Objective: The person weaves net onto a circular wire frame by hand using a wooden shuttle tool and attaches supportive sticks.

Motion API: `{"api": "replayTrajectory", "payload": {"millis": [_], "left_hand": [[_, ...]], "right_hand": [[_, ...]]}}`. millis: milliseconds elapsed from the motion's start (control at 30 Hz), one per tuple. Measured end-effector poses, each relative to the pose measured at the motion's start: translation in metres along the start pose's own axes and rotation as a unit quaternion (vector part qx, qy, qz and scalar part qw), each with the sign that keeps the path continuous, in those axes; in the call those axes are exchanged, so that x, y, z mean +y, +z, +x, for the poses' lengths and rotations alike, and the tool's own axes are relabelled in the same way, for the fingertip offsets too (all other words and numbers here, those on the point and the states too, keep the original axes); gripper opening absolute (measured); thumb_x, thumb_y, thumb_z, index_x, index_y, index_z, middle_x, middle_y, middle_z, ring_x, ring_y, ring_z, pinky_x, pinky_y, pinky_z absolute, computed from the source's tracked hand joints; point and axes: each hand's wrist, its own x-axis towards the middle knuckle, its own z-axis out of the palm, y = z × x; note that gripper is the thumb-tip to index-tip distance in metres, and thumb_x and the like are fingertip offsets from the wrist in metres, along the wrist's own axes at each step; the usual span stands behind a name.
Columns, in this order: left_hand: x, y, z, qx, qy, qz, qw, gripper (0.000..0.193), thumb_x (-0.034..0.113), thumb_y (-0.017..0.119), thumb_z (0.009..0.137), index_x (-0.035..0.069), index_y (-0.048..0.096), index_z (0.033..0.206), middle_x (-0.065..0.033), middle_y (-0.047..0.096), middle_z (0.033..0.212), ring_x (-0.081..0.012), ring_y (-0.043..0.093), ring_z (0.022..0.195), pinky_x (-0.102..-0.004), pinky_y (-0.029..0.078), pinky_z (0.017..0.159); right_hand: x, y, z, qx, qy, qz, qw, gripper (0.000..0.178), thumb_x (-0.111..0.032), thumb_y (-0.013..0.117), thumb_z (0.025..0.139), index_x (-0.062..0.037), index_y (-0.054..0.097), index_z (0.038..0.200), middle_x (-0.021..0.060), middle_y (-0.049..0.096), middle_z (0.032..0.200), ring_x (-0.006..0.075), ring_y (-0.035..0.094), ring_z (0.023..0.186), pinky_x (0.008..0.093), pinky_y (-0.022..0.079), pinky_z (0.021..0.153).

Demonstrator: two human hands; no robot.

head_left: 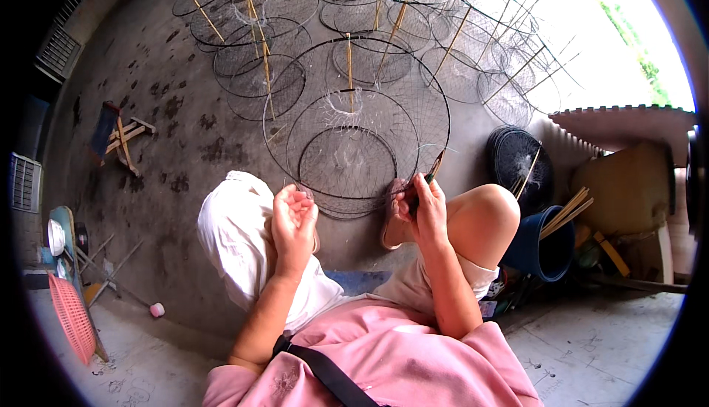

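Observation:
In front of me, between my feet, stands a round net trap [347,159] of fine mesh on dark wire hoops. A bamboo stick [350,63] rises at its far side. My left hand [295,219] is at the near left of the hoops, palm up, fingers curled; what they pinch is too fine to make out. On the right, my right hand [427,211] is closed around a slim, pointed tool like a netting needle [439,163], its tip upward. A pale thread curves beside the tip. Both hands are close to the mesh.
Several similar net traps [399,19] with sticks spread across the far floor. At right are stacked black nets [517,163] and a blue bucket [543,248] holding sticks. A folding stool [122,137] stands left; a pink basket [70,318] is near left.

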Motion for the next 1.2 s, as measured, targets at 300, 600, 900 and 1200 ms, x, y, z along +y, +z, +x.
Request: {"api": "replayTrajectory", "payload": {"millis": [300,600,900,1200], "left_hand": [[0.023,0.037,0.003,-0.074,0.365,0.348,0.86,0.026,0.003,0.077,0.071,0.01,0.062,0.091,-0.0052,0.058,0.099,-0.0249,0.058,0.094,-0.0382,0.041,0.085],[0.02,0.045,0.016,-0.112,0.392,0.442,0.799,0.022,0.014,0.077,0.072,0.012,0.059,0.085,-0.0031,0.057,0.089,-0.0225,0.056,0.095,-0.0384,0.04,0.085],[0.049,0.033,0.05,-0.293,0.38,0.45,0.753,0.014,0.007,0.074,0.072,0.007,0.061,0.078,-0.0087,0.06,0.079,-0.0292,0.057,0.079,-0.0397,0.041,0.077],[0.042,0.025,0.048,-0.284,0.315,0.392,0.817,0.012,0.004,0.074,0.072,0.005,0.065,0.08,-0.0076,0.062,0.08,-0.0279,0.059,0.079,-0.0377,0.043,0.075]], "right_hand": [[-0.002,0.001,-0.002,-0.016,-0.002,0.007,1.0,0.019,-0.024,0.049,0.104,-0.0102,0.047,0.091,0.0108,0.064,0.069,0.0124,0.049,0.044,0.0238,0.037,0.036],[-0.004,-0.001,-0.003,-0.001,0.005,-0.005,1.0,0.024,-0.026,0.051,0.103,-0.0094,0.047,0.086,0.009,0.062,0.066,0.0112,0.048,0.043,0.0247,0.037,0.036],[-0.081,-0.033,-0.071,-0.07,-0.262,-0.287,0.919,0.026,-0.003,0.059,0.092,-0.0027,0.06,0.117,0.005,0.068,0.079,0.0087,0.059,0.06,0.0239,0.049,0.056],[-0.107,-0.35,-0.019,0.391,-0.096,-0.857,0.321,0.019,-0.006,0.054,0.087,-0.0065,0.063,0.103,0.0139,0.062,0.093,0.034,0.065,0.081,0.0443,0.053,0.067]]}}
